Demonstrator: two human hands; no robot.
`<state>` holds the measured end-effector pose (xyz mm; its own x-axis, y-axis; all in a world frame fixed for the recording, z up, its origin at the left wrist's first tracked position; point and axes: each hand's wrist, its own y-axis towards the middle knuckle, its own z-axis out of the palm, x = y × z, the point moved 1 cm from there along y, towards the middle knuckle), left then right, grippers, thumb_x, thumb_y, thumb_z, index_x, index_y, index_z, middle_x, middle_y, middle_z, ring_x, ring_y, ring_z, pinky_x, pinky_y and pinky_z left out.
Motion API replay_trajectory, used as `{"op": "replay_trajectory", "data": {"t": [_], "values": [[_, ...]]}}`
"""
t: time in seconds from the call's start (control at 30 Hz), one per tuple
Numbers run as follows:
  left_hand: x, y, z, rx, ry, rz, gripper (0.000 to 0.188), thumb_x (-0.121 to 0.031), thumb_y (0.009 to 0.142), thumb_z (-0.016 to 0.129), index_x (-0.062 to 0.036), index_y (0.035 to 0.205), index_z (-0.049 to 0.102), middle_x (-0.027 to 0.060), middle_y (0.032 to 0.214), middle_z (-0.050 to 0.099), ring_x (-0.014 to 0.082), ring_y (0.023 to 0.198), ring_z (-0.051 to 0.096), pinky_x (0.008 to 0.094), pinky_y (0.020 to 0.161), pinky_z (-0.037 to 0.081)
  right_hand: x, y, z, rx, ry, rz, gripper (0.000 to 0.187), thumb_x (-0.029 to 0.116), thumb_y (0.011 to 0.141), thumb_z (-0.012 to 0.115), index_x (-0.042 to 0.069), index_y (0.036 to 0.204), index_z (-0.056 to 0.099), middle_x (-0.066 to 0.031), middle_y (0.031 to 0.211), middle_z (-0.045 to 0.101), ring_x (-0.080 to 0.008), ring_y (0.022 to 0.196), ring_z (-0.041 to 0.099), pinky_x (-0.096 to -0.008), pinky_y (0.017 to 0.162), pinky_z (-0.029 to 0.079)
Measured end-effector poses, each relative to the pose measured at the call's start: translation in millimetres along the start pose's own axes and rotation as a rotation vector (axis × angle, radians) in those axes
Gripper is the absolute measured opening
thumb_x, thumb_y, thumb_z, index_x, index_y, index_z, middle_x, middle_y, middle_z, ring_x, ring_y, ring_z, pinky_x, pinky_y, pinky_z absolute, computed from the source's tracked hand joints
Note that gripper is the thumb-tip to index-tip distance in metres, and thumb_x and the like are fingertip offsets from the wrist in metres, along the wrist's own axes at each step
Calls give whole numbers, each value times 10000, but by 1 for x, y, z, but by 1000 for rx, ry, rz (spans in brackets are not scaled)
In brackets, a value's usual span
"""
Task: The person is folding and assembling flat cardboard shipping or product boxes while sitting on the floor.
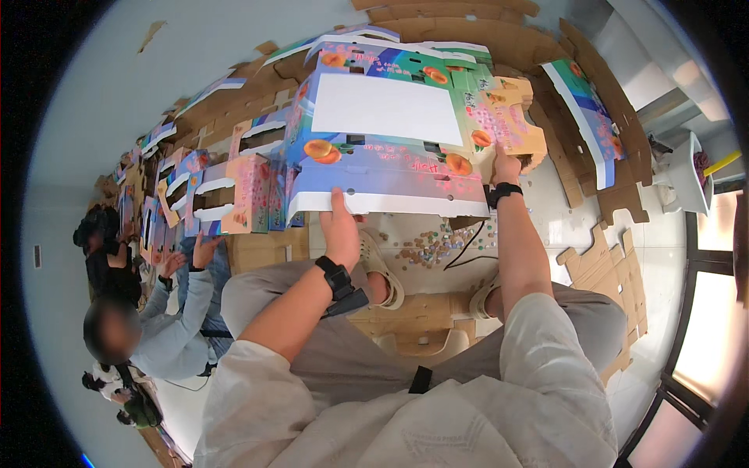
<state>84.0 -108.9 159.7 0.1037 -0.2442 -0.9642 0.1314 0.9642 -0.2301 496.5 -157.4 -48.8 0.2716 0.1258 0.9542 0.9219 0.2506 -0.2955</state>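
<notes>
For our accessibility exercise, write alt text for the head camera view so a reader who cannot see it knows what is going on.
A seated person holds a flat printed cardboard box with fruit pictures: the left hand grips its near edge, the right hand its right flap. Stacks of similar flattened boxes lie at left, where another person sits on the pale floor.

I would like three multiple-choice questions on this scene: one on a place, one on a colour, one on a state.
1. Where is the left hand?
A. on the near edge of the printed carton
B. on the floor
C. on a chair

2. What colour are the wrist bands?
A. red
B. black
C. white

3. How is the carton held?
A. by one hand
B. by no hand
C. by both hands

Key: 1 A, its fingers grip the near flap; 2 B, the band is black; 3 C, the right hand holds the right side.
</notes>
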Motion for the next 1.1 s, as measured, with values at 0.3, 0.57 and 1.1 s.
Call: {"op": "replay_trajectory", "data": {"t": [0.3, 0.57, 1.1], "values": [[48, 78, -63, 48, 295, -598, 539, -510, 1101, 469, -49, 1379, 499, 96, 1272, 597, 244, 969, 711, 379, 772, 570, 64, -50, 3, -224, -387, -496, 454, 379, 1003, 699, -53, 886, 774, -261, 780, 724, -439, 710, 703, -499, 669, 532], [93, 61, -68, -82, 23, -602, 553, -527, 1114, 473, -60, 1410, 466, 103, 1256, 596, 286, 967, 718, 386, 759, 565, 101, -68, 4, -318, -412, -707, 422, 374, 1013, 676, -17, 893, 783, -232, 745, 717, -425, 676, 696, -491, 638, 527], [-69, 84, -18, 717, 761, -398, 459, -456, 1066, 521, -72, 1213, 727, 57, 965, 735, 160, 800, 663, 309, 687, 511, 57, -15, -30, 226, -1262, -43, 574, 527, 1038, 536, 59, 1303, 736, -204, 1380, 696, -360, 1303, 659, -453, 1083, 514]]}}
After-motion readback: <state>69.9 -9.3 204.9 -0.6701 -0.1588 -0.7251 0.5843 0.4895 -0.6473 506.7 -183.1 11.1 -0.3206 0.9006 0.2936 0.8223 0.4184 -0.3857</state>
